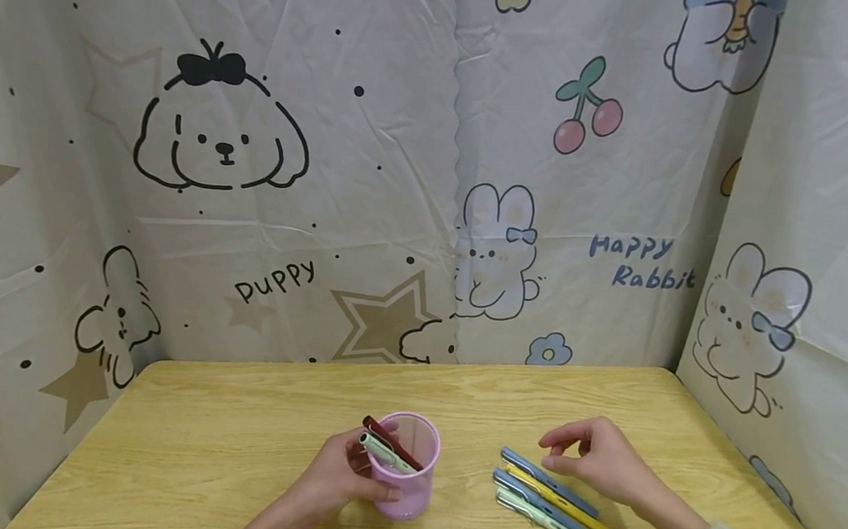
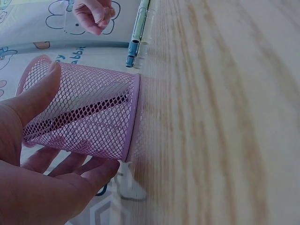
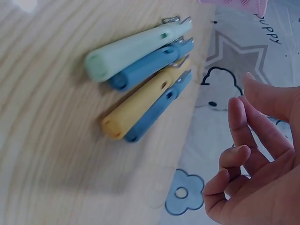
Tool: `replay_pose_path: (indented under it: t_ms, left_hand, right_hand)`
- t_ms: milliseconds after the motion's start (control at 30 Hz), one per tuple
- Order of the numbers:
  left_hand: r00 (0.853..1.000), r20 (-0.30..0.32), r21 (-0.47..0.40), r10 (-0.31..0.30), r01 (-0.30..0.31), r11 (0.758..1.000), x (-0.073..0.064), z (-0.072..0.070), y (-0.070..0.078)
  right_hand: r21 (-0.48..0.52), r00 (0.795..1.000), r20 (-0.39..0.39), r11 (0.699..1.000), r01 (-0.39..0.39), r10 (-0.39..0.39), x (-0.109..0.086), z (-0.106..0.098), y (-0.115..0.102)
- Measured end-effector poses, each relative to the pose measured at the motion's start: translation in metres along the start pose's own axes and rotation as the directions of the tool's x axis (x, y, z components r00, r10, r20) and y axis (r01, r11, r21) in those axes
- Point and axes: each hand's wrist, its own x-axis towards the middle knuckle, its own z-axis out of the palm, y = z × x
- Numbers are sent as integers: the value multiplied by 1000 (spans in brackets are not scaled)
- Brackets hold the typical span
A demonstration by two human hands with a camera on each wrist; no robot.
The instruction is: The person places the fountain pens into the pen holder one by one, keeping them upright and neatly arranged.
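A pink mesh cup (image 1: pixel 409 496) stands on the wooden table (image 1: pixel 231 432), and my left hand (image 1: pixel 351 468) grips it from the left. In the left wrist view the thumb (image 2: pixel 42 89) lies on one side of the cup (image 2: pixel 93 93) and the fingers (image 2: pixel 93 171) on the other. A dark red pen (image 1: pixel 389 441) and a pale green pen (image 1: pixel 385 453) stick out of it. To the right, several capped pens lie side by side: blue (image 1: pixel 549 482), yellow (image 1: pixel 562 505), blue (image 3: pixel 150 65) and mint (image 3: pixel 136 47). My right hand (image 1: pixel 551 453) hovers just above them, loosely curled and holding nothing.
Cartoon-print cloth walls (image 1: pixel 287 204) close in the table at the back, left and right. Bare wood lies left of the cup and behind the pens. The table's right edge (image 1: pixel 772 491) runs close to the right cloth wall.
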Motion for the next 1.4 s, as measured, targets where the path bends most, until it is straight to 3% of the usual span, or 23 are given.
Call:
replay_pose_path:
  t_ms: [733, 1400]
  left_hand:
    - [1000, 12, -23, 0, 0, 1000, 0, -1, 0]
    - [1000, -3, -5, -11, 11, 1000, -1, 0, 0]
  right_hand:
    - [19, 994, 91, 998, -61, 60, -7, -3, 38]
    - [37, 990, 123, 997, -72, 67, -1, 0, 45]
